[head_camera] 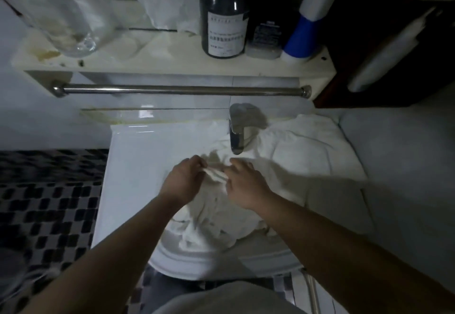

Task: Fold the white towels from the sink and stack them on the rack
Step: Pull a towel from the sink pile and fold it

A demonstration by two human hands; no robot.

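Over the sink (138, 151), left hand (183, 182) and right hand (246, 187) pinch a towel (216, 215) hem just before the tap (237, 129); sliding apart along it should find corners for a square fold.

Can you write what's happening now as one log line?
stage: starting fold | left hand: pinches towel edge | right hand: pinches same edge | white towels: heaped in sink

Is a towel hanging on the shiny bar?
No, nothing hangs on the bar; the towels lie crumpled in the sink.
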